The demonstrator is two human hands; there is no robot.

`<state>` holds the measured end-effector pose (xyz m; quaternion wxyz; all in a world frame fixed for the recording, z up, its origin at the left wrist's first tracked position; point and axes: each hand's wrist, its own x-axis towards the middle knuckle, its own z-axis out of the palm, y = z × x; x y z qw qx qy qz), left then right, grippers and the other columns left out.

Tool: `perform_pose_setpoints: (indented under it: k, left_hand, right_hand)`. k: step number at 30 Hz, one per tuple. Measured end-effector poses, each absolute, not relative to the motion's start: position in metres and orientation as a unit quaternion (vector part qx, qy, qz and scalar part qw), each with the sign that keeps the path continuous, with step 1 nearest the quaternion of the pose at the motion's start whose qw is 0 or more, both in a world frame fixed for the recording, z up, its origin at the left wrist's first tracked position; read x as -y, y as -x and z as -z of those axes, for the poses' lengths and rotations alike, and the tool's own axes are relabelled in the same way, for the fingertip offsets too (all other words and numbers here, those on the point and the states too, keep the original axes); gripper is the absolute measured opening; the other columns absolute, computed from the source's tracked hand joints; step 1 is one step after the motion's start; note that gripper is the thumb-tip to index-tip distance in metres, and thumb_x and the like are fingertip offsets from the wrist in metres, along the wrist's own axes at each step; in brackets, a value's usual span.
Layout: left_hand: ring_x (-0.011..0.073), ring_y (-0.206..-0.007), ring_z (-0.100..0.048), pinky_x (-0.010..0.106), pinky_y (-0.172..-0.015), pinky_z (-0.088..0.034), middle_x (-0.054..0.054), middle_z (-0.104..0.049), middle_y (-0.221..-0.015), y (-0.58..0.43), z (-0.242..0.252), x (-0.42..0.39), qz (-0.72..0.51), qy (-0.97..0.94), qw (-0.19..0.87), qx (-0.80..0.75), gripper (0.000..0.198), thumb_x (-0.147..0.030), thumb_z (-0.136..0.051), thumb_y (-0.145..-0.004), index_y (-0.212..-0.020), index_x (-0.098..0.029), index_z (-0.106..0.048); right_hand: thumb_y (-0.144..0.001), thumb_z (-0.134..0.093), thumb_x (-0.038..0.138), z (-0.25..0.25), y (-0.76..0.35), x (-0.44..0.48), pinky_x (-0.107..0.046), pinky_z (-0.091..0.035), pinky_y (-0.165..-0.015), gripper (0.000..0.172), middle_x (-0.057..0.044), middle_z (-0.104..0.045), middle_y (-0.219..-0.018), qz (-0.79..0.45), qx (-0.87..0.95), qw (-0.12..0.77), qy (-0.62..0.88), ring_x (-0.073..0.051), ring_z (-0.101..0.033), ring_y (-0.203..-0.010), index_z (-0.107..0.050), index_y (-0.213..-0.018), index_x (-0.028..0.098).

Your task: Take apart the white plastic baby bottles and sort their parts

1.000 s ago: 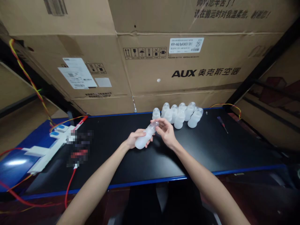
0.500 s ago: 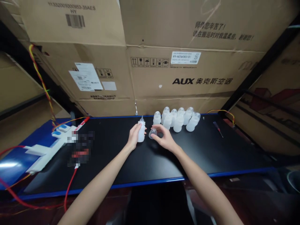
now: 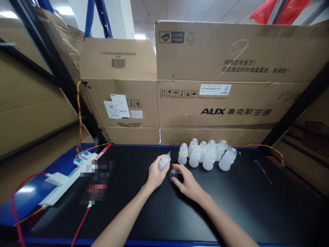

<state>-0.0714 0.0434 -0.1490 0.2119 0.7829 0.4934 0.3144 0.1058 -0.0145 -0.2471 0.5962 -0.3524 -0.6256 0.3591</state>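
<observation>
My left hand (image 3: pixel 156 174) is wrapped round a small white baby bottle (image 3: pixel 164 162), which tilts with its clear nipple up and to the right. Just right of it, my right hand (image 3: pixel 187 181) pinches a clear dome cap (image 3: pixel 173 175) between thumb and fingers. Cap and bottle are apart. Behind my hands stands a group of several capped white bottles (image 3: pixel 208 159); one of them, the rightmost bottle (image 3: pixel 227 159), leans to the right.
The black tabletop (image 3: pixel 144 216) has a cardboard wall (image 3: pixel 185 103) at its back. A white power strip (image 3: pixel 69 181) with red and yellow cables lies at the left, near a pixelated patch. A screwdriver (image 3: pixel 262 169) lies at the right.
The view has tipped up, so the scene sits lower. The held bottle has gone from upright to tilted right. The cap remains in my right hand.
</observation>
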Motion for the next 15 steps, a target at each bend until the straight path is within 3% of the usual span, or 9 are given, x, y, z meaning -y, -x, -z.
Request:
perform_pose_setpoints:
  k: [4,11,13,15]
  left_hand:
    - [0.0222,-0.101,-0.073,0.032,-0.092,-0.056,0.008,-0.077,-0.116,0.065,0.141,-0.043,-0.306,-0.812,0.134,-0.48,0.033,-0.042,-0.072,-0.096,-0.122,-0.022,-0.071]
    - [0.0209,-0.096,-0.073,0.031,-0.091,-0.056,0.007,-0.075,-0.114,0.058,0.136,-0.047,-0.316,-0.827,0.053,-0.461,0.033,-0.038,-0.073,-0.095,-0.124,-0.023,-0.07]
    - [0.0216,-0.098,-0.073,0.031,-0.091,-0.056,0.008,-0.075,-0.116,0.062,0.136,-0.05,-0.307,-0.835,0.048,-0.454,0.038,-0.037,-0.075,-0.094,-0.129,-0.023,-0.069]
    - [0.0225,-0.1,-0.074,0.031,-0.091,-0.056,0.009,-0.075,-0.117,0.067,0.136,-0.053,-0.295,-0.842,0.048,-0.45,0.043,-0.037,-0.075,-0.094,-0.134,-0.023,-0.068]
  right_hand:
    - [-0.099,-0.068,0.022,0.248,-0.099,0.013,-0.05,-0.06,-0.113,0.051,-0.014,-0.057,-0.142,-0.358,0.596,0.625,0.354,-0.027,-0.067,-0.127,-0.055,-0.148,0.026]
    - [-0.101,-0.064,0.021,0.245,-0.084,0.01,-0.049,-0.063,-0.098,0.008,-0.009,-0.058,-0.111,-0.313,0.59,0.632,0.393,-0.026,-0.064,-0.104,-0.057,-0.103,0.023]
    - [-0.102,-0.062,0.019,0.241,-0.083,0.011,-0.051,-0.061,-0.101,0.005,-0.011,-0.06,-0.115,-0.293,0.625,0.613,0.383,-0.028,-0.064,-0.111,-0.06,-0.103,0.023]
    - [-0.102,-0.062,0.018,0.237,-0.084,0.014,-0.054,-0.059,-0.106,0.013,-0.014,-0.062,-0.123,-0.284,0.655,0.595,0.369,-0.032,-0.062,-0.122,-0.064,-0.114,0.024]
